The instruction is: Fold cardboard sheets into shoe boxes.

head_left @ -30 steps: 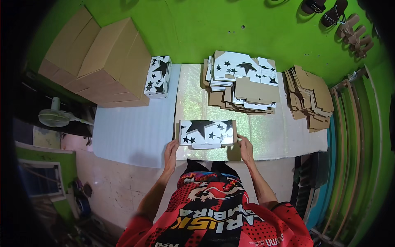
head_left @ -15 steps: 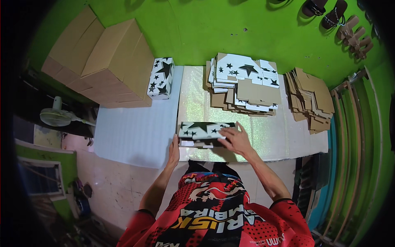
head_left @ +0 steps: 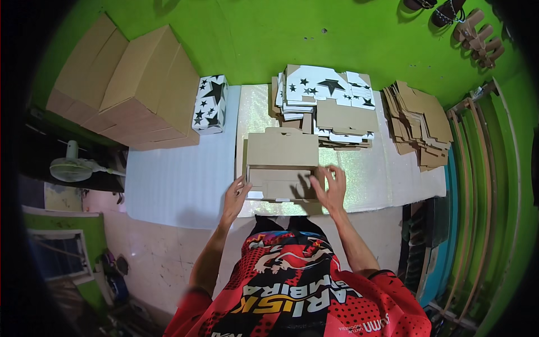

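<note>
In front of me a small cardboard box (head_left: 281, 148) stands on the table with its lid raised and leaning back. Its plain brown inside shows, and the bottom looks bare. My left hand (head_left: 234, 200) rests against the left side of the box, fingers outstretched and slightly apart. At the right side, my right hand (head_left: 332, 188) has its fingers spread beside the right wall, holding nothing. A shadow of that hand falls into the box. Whether the right fingertips touch the wall I cannot tell.
Behind the box lies a stack of flattened white star-print boxes (head_left: 331, 87). Flat brown cardboard pieces (head_left: 418, 123) are piled at the right. A closed star-print box (head_left: 210, 105) stands beside large brown cartons (head_left: 149, 84) at the left. A fan (head_left: 70, 165) stands left of the table (head_left: 163, 185).
The star-print lid, lowered before with my right hand on it, now stands open toward the wall. My right hand has let go of it and moved to the box's right side.
</note>
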`<state>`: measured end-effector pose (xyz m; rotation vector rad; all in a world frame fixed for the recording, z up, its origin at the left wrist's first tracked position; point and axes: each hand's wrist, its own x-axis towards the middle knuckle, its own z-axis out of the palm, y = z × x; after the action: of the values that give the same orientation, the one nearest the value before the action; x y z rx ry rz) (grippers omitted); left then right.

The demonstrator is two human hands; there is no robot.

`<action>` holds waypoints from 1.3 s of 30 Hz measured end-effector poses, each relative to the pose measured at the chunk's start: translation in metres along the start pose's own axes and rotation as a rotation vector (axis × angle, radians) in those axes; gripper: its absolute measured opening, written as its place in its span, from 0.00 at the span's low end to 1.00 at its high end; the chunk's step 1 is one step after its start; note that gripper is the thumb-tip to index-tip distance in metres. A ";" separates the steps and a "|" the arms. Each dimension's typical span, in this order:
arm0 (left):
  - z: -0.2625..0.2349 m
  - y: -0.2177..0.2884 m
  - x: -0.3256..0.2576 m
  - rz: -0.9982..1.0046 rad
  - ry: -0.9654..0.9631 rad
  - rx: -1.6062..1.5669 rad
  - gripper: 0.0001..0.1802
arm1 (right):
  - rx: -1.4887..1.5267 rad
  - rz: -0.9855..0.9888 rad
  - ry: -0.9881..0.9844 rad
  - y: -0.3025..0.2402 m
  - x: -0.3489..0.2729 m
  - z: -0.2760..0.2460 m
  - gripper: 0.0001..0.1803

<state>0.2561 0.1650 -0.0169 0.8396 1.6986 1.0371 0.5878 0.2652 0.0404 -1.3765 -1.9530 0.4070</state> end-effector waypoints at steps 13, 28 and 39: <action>0.008 -0.016 -0.027 0.470 0.150 0.513 0.23 | -0.185 -0.051 -0.085 0.020 -0.052 0.003 0.12; 0.012 0.007 -0.022 0.369 0.059 0.611 0.35 | -0.088 0.190 0.032 0.024 -0.053 0.000 0.25; -0.008 -0.016 0.007 0.449 -0.199 0.560 0.31 | 0.257 0.265 -0.229 0.020 -0.039 0.007 0.17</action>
<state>0.2449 0.1623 -0.0321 1.6865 1.6847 0.7214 0.6040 0.2383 0.0087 -1.4724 -1.8186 0.9432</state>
